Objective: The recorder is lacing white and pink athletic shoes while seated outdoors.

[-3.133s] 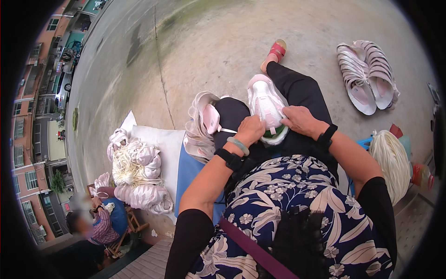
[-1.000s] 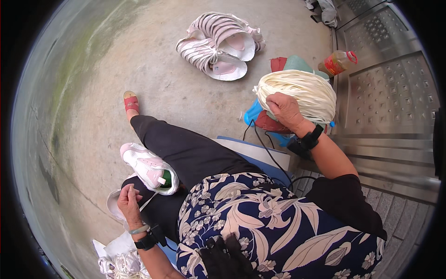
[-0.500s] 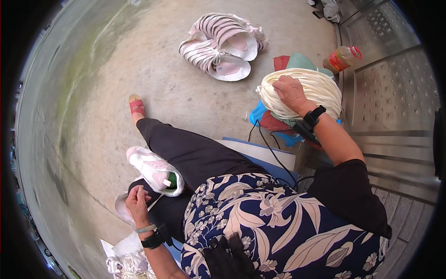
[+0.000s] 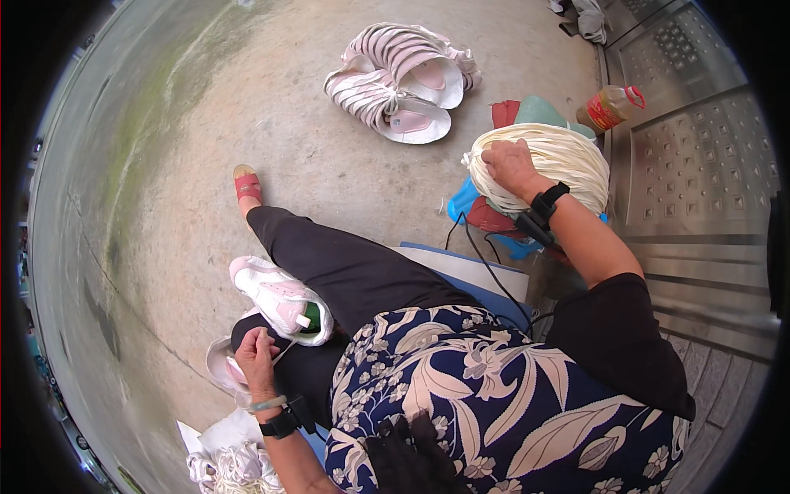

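Note:
My right hand (image 4: pixel 513 169) rests on a thick bundle of cream shoelaces (image 4: pixel 568 169), its fingers curled into the strands at the left end. Beside my knee, my left hand (image 4: pixel 257 356) is closed in a pinch; what lies between the fingertips is too small to make out. A thin white strand (image 4: pixel 285 352) runs next to those fingers. On my thigh, just beyond the left hand, sits a white and pink shoe (image 4: pixel 280 298) with green inside its opening. Another white and pink shoe (image 4: pixel 220 362) shows partly behind the left hand.
Stacked pink and white shoe uppers (image 4: pixel 403 82) lie on the concrete floor ahead. A red-capped bottle (image 4: pixel 605 111) stands by the metal door (image 4: pixel 683 165). Black cables (image 4: pixel 485 255) hang near the blue-edged board (image 4: pixel 461 272). Tangled white laces (image 4: pixel 239 469) lie at lower left.
The whole view has shifted slightly, so things appear a little farther right. My right hand stays on the lace bundle, and the left stays pinched beside the shoe.

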{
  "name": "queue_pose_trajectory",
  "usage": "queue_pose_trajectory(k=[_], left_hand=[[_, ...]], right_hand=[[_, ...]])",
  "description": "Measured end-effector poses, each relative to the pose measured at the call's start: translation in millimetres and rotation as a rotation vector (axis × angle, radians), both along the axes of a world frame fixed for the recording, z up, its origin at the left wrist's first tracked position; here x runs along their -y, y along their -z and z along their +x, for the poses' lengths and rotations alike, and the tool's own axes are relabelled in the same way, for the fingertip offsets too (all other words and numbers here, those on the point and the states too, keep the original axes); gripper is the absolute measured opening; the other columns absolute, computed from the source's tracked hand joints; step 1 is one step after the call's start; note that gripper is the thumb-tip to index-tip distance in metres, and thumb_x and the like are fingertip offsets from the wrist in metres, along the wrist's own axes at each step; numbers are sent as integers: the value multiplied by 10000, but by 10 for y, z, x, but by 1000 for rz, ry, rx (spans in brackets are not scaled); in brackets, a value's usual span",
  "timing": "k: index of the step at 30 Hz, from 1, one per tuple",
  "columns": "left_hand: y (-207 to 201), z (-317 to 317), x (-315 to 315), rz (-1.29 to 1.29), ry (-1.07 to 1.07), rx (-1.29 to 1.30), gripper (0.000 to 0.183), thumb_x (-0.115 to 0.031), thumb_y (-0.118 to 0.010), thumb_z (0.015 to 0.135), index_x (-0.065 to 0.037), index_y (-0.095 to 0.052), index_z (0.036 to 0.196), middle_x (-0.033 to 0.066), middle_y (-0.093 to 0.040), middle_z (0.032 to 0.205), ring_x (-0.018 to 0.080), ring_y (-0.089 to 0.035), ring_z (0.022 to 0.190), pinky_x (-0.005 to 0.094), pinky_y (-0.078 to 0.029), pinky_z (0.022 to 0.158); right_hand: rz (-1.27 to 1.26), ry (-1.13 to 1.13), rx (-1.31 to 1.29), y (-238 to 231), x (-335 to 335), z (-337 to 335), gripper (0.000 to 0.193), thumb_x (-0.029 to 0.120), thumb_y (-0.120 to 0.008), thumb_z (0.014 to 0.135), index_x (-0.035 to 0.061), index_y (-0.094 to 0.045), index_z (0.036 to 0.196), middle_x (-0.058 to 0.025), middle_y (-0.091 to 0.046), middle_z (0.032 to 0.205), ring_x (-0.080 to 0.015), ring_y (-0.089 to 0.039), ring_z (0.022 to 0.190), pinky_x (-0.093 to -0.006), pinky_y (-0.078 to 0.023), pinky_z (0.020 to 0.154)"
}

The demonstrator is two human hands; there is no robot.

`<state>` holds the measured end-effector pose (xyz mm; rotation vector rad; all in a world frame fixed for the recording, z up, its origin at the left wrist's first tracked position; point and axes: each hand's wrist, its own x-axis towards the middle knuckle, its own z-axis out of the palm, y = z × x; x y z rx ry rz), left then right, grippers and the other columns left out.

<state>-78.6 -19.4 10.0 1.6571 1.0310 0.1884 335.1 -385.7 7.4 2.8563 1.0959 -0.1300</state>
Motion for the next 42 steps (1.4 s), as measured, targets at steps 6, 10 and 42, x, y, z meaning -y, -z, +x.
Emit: queue_pose_trajectory(k=[6,10,42], left_hand=[[8,-27,-6,-19,-7,37,167,-164,-556,867,-7,-608,890,5,-556,678,53,-499,530,174,-419,488],[10,-41,3,-9,-3,50,181,-186,-559,869,-16,-618,888,9,-570,667,64,-514,519,183,-424,485],[-802,295,263,-613,314,540,524,-510,-498,838,-13,-528,1004,98,-591,756,201,-569,607,326,-462,542]], right_hand=[[68,120,-51,45,-1,-34,51,142,-576,704,112,-599,738,-91,-598,780,-272,-582,820,-431,-371,727],[123,298,-222,51,25,43,80,165,-612,678,103,-593,725,-102,-618,779,-266,-596,816,-395,-422,699],[775,-810,-1198,-1424,-2529,-1947,46,-12,-474,648,0,-455,688,-70,-467,587,-165,-486,527,-290,-378,460]])
